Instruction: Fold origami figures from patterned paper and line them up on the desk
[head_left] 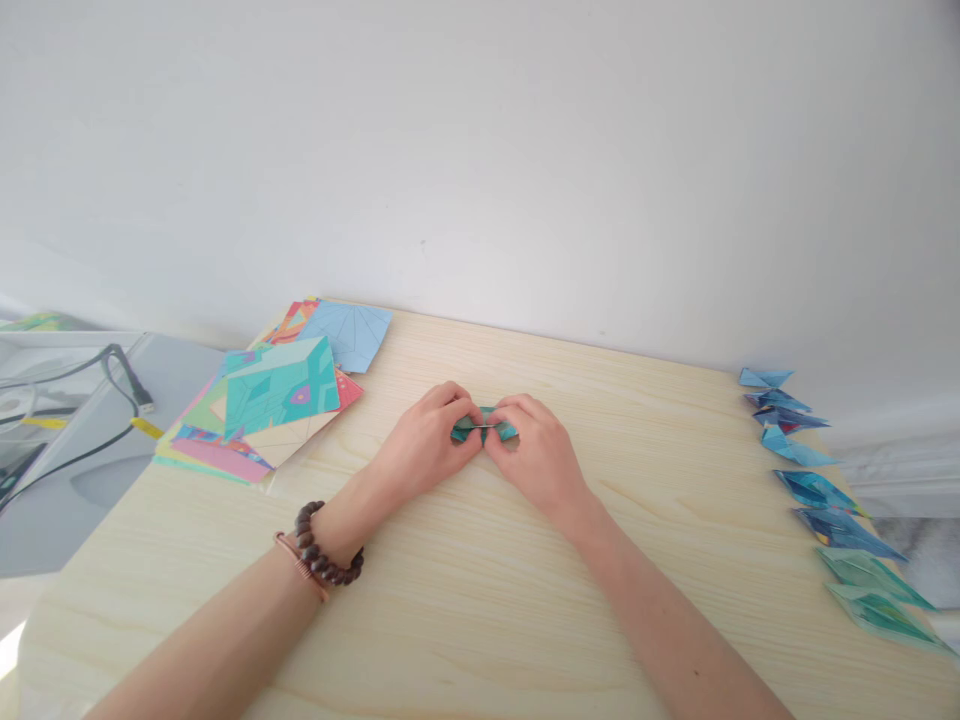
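Note:
A small teal folded paper piece [487, 414] is held over the middle of the wooden table [480, 620]. My left hand [431, 435] pinches its left part between thumb and fingers. On the other side my right hand [536, 450] grips the right part the same way. The two thumbs nearly meet at the paper's near edge. Much of the paper is hidden behind my fingers, so its full shape does not show. Beads and a copper-coloured bangle circle my left wrist.
Patterned paper sheets [285, 390] lie in a loose pile at the table's left, a blue sheet [349, 332] behind. Several folded paper shapes [817, 490], blue to green, line the right edge. A white wall [480, 180] rises behind. Black cables [112, 380] hang beyond the left edge.

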